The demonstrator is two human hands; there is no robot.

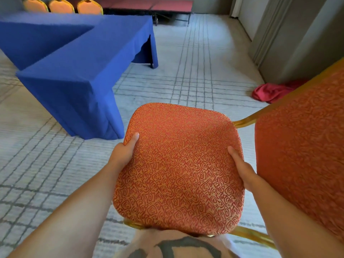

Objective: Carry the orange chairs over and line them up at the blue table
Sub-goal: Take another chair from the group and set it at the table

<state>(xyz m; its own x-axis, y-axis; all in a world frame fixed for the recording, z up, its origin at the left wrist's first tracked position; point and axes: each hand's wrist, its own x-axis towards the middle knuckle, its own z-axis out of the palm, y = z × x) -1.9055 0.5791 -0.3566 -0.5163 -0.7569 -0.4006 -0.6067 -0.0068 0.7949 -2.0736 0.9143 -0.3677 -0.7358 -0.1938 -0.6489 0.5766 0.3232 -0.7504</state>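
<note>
A dark mark shows on the shirt [178, 247] at the bottom edge, but it cannot be read as letters.

The orange chair [178, 168] is held in front of the person's body, above the carpet [195, 62]. It is turned sideways: the padded seat faces up toward the camera, the backrest [301, 146] rises on the right, and the opposite seat edge points left toward the blue worktop [89, 58]. The seat is a rounded square, and its longer side runs away from the person. Its cloth is woven, orange with a tight red squiggle pattern. The frame [247, 121] is shiny gold metal tube.

The left hand [124, 151] grips the left seat edge, thumb pressed on top and fingers hidden underneath. The right hand [242, 168] grips the right edge in the same way, between the seat and the backrest.

The worktop stands ahead and to the left, near but apart from the held chair, draped to the floor in smooth blue cloth. Three more orange chairs [61, 5] with gold frames stand in a row on its far side. The pale carpet carries a grid of dark lines. A crumpled red cloth [270, 92] lies on it at the right, by the wall.
</note>
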